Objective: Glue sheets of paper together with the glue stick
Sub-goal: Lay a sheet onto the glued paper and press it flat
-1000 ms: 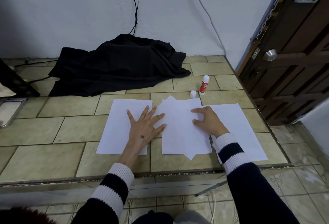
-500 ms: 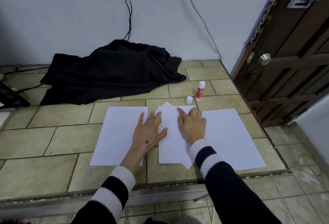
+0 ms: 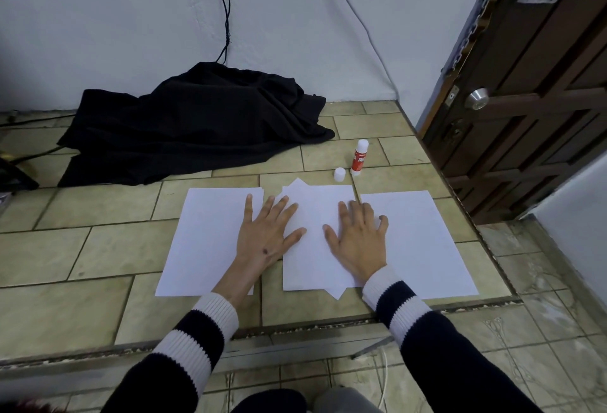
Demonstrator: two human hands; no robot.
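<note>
Tiled ledge (image 3: 98, 248) with both hands, left (image 3: 266, 232) and right (image 3: 358, 238), flat, fingers spread, on middle paper stack (image 3: 315, 212).

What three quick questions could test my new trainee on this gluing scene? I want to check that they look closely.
1. True or false: the glue stick stands upright with its cap off beside it.
2. Which hand lies wholly on the middle paper stack? A) left hand B) right hand
3. Fill in: behind the papers lies a black ____.

Key: 1 true; 2 B; 3 cloth.
</note>
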